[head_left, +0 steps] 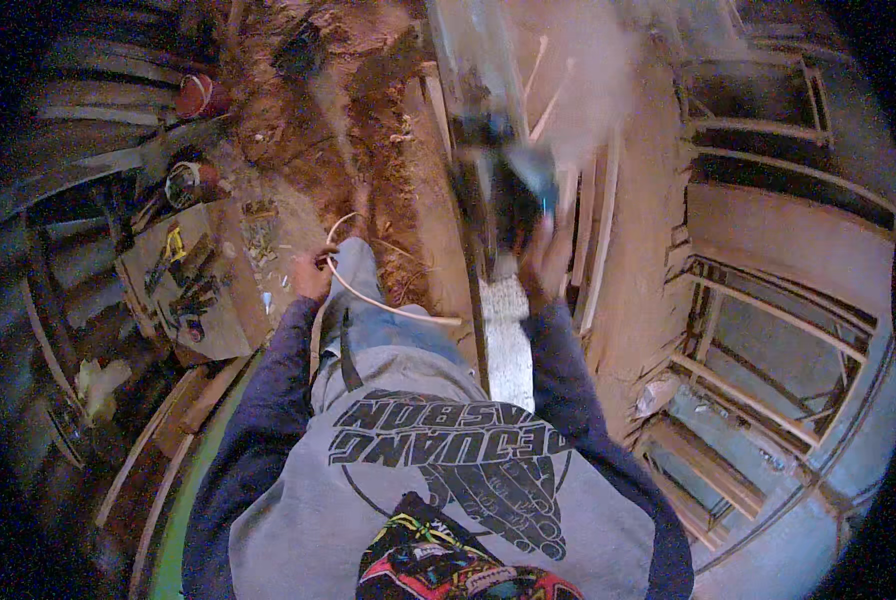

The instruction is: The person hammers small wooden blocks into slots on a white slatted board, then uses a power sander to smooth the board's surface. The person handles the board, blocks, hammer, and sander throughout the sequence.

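My left hand (313,277) is beside my left knee, its fingers closed on a thin pale strip (378,302). This strip curves up past the knee and runs across my thighs. My right hand (540,262), partly blurred, grips the back of a dark power tool with a blue-green part (513,190). Motion smears the tool, so its exact kind does not show. It sits over a long narrow board (508,310), whose near end shines white. A pale haze of dust (588,80) hangs beyond the tool.
To the left, a low wooden box top (223,310) holds several hand tools, with a bucket (190,185) and a red pail (200,97) behind it. Brown shavings (388,170) litter the ground ahead. Wooden frames (768,340) lie at the right, beyond a wide plank (638,300).
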`<state>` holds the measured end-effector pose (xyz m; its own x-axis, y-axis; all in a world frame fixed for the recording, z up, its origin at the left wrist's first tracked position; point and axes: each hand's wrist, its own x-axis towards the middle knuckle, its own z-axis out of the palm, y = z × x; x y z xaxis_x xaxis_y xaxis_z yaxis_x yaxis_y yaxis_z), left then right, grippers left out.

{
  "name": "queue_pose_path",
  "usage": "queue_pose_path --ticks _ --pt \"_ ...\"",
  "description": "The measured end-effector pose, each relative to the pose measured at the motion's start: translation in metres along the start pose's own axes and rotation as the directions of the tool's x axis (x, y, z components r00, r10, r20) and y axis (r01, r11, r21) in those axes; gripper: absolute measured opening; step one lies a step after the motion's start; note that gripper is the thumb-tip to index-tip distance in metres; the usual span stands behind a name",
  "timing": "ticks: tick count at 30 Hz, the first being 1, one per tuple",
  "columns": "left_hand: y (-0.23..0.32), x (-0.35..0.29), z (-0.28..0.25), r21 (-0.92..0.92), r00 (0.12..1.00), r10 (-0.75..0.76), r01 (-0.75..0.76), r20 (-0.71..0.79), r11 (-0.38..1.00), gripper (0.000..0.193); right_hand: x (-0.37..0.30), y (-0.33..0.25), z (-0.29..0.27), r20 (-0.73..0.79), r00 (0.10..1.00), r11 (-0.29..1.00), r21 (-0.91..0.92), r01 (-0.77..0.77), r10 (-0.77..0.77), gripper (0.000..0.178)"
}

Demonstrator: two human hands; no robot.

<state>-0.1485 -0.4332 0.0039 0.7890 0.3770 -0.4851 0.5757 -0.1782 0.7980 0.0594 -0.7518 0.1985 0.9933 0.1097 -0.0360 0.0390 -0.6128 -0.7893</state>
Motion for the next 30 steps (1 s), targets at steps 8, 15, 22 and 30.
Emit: queue_pose_path --ticks 8,15,22,30 --pt "-0.016 -0.043 0.053 0.122 0.977 0.095 -0.120 0.189 0.985 0.027 -0.202 0.042 -0.075 -0.032 0.978 0.974 0.110 -0.201 0.205 0.056" --pt "-0.020 -0.021 0.014 0.007 0.998 -0.036 0.035 0.047 0.999 0.025 -0.028 -0.025 -0.011 -0.086 0.991 0.991 -0.096 0.096 -0.104 0.043" --pt "0.028 0.002 -0.024 -0.114 0.993 -0.082 0.072 -0.085 0.991 0.024 0.243 -0.110 0.094 -0.080 0.955 0.924 -0.286 0.253 -0.286 0.060" --pt "0.095 0.020 -0.035 -0.021 0.994 -0.022 0.019 -0.111 1.000 0.025 0.371 -0.113 0.122 -0.046 0.972 0.949 -0.232 0.215 -0.232 0.066"
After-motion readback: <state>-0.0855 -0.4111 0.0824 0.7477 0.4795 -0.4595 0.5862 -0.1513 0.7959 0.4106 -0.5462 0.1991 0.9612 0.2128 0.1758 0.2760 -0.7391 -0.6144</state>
